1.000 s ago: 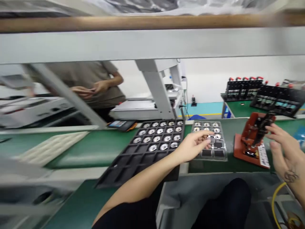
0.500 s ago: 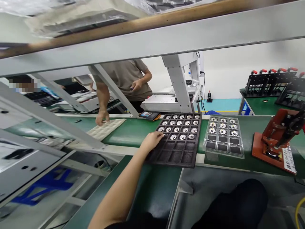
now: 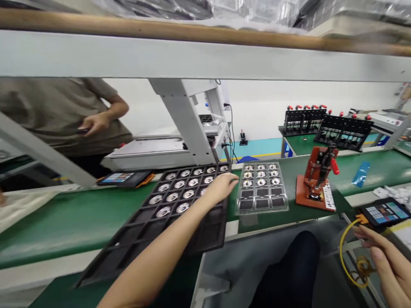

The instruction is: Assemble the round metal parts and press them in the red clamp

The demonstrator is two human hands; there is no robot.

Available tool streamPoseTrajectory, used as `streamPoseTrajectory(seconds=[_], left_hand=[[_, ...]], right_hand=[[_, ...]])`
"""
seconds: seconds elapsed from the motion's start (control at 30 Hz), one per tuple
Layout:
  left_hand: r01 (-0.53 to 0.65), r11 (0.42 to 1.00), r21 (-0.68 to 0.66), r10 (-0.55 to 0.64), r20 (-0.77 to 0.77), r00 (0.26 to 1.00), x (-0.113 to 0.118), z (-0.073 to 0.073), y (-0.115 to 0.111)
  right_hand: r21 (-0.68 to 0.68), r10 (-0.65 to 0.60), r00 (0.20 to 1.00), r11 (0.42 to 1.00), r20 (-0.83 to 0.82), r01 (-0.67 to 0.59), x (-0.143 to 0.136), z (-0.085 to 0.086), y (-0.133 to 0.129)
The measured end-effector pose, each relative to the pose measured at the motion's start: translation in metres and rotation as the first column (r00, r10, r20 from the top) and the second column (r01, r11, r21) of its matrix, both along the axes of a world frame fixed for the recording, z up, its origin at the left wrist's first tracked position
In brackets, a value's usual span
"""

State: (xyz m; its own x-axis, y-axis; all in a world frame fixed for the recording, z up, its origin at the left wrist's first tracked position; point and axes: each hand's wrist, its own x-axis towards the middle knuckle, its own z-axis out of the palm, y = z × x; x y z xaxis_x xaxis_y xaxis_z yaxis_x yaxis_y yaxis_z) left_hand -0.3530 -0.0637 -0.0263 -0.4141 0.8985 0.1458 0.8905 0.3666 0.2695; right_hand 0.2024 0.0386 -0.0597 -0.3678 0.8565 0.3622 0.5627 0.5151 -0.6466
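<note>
My left hand (image 3: pixel 223 187) reaches over the right edge of the black foam tray (image 3: pixel 205 233), its fingertips pinched together. Whatever lies between them is too small to make out. Round silvery parts (image 3: pixel 183 208) sit in the tray's far rows; my forearm covers some of its pockets. Just right of my fingers lies a clear plastic tray (image 3: pixel 261 203), with similar round parts (image 3: pixel 261 174) in its far rows and dark squares showing in the near ones. At the lower right, my right hand (image 3: pixel 387 261) is open, fingers stretched out beside a coiled yellow cable (image 3: pixel 345 256).
A red press fixture (image 3: pixel 316 184) stands right of the clear tray. Tablet-like devices lie at the left (image 3: pixel 125 178) and right (image 3: pixel 383 213). A white shelf beam (image 3: pixel 205 60) crosses above the bench. A co-worker (image 3: pixel 64 115) stands across it. Black clamp fixtures (image 3: pixel 305 119) stand behind.
My left hand has moved right, from a pocket on the black tray's left side to its right edge. The view has turned right, and my right hand has come into sight.
</note>
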Motion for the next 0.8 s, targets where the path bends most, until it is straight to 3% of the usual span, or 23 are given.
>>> streamPoseTrajectory(seconds=[0.07, 0.13, 0.23, 0.4, 0.5, 0.57, 0.67, 0.73, 0.8], left_hand=[[0.120, 0.993, 0.011, -0.120, 0.027, 0.992, 0.030, -0.005, 0.055], [0.165, 0.986, 0.000, -0.165, 0.044, 0.985, 0.056, -0.011, 0.101], [0.152, 0.986, -0.066, -0.147, 0.077, 0.986, 0.078, -0.020, 0.143], [0.139, 0.985, -0.102, -0.125, 0.136, 0.983, 0.087, -0.016, 0.159], [0.217, 0.976, 0.022, -0.218, 0.146, 0.965, 0.101, 0.002, 0.152], [0.318, 0.942, 0.104, -0.331, 0.149, 0.932, 0.126, 0.017, 0.144], [0.539, 0.810, 0.232, -0.578, 0.162, 0.800, 0.185, 0.039, 0.129], [0.715, 0.602, 0.355, -0.785, 0.101, 0.611, 0.230, 0.051, 0.119], [0.841, 0.331, 0.429, -0.919, -0.057, 0.391, 0.271, 0.059, 0.113]], right_hand=[[0.008, 0.009, 1.000, 1.000, -0.007, -0.009, -0.005, 0.012, -0.010], [0.030, 0.008, 0.999, 1.000, -0.037, -0.006, -0.006, 0.020, -0.016], [0.069, -0.028, 0.997, 0.997, -0.075, 0.034, 0.006, 0.024, -0.024], [0.146, -0.103, 0.989, 0.982, -0.107, 0.118, 0.039, 0.024, -0.039], [0.084, -0.152, 0.984, 0.984, -0.096, 0.160, 0.048, 0.024, -0.046], [-0.004, -0.178, 0.976, 0.984, -0.125, 0.179, 0.046, 0.025, -0.048], [-0.127, -0.145, 0.953, 0.985, -0.266, 0.114, 0.029, 0.032, -0.046], [-0.171, -0.078, 0.927, 0.985, -0.367, 0.016, 0.015, 0.042, -0.043], [-0.198, -0.026, 0.893, 0.978, -0.449, -0.071, 0.004, 0.054, -0.039]])
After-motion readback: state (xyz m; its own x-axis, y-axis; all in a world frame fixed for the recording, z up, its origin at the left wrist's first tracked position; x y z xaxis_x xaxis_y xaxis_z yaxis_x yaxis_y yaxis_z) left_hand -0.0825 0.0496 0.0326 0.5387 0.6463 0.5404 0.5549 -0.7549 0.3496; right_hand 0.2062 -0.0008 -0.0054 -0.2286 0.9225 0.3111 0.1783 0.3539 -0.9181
